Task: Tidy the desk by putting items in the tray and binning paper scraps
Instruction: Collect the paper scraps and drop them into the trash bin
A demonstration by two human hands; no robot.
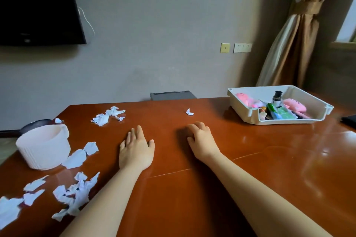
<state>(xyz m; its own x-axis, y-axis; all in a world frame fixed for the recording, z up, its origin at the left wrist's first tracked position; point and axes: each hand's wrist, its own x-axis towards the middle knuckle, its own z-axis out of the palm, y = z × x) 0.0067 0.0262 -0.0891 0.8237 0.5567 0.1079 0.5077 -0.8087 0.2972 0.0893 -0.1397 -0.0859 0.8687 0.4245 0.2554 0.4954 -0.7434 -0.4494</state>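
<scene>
Head view, left hand (135, 150) fingers spread on desk (250, 159), right hand (202, 140) fingers curled, empty

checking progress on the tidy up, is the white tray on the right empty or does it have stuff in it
It has things in it. The white tray holds pink plush toys, a green tube and a small dark-capped bottle.

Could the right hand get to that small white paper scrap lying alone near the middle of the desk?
Probably yes: the right hand rests empty on the desk, and only bare wood lies between it and the small paper scrap.
</scene>
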